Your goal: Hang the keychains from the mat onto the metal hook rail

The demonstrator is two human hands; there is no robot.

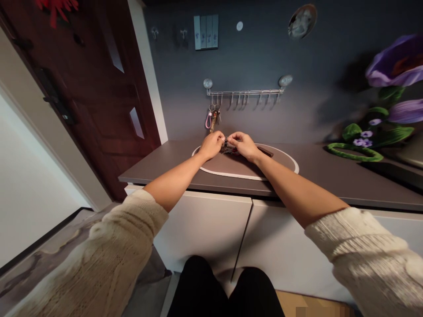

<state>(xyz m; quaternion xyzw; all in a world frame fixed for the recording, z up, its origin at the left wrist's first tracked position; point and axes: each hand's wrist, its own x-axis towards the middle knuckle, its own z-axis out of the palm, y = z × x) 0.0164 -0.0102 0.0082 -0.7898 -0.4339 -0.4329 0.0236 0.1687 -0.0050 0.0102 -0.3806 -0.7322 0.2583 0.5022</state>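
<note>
Two bare hands meet over the oval mat point(244, 175), pale rim, on the dark counter point(158, 163). Left hand point(212, 144): thumb and fingertips drawn into a narrow pinch on a small dark piece point(226, 143). Right hand point(243, 145): same narrow pinch, other side of the same piece, fingertips close to the left ones. Piece sits between the two sets of fingertips, over the far half of the mat.

Just below it, between the hands, metallic and red bits point(230, 150). Too small and dim to say what they are, or whether they join the piece.

Progress: looks mid-handling. Done: both hands are on the piece and the fingers are closed. Not done: neither hand has let go, and the piece is not set down apart from the bits. Whether anything is being opened, threaded or pulled off cannot be told from this view.

Beside the right hand, a dark flat item point(265, 151) lies on the mat, partly behind the wrist, no finger on it.

Hook rack point(246, 93) on the wall behind: key rings point(214, 108) already hang near its left end, with a pink loop point(208, 120) and a brown charm point(213, 119). Neither hand touches them; left hand is nearest, just below. Purple flower point(396, 66) stands well to the right.
</note>
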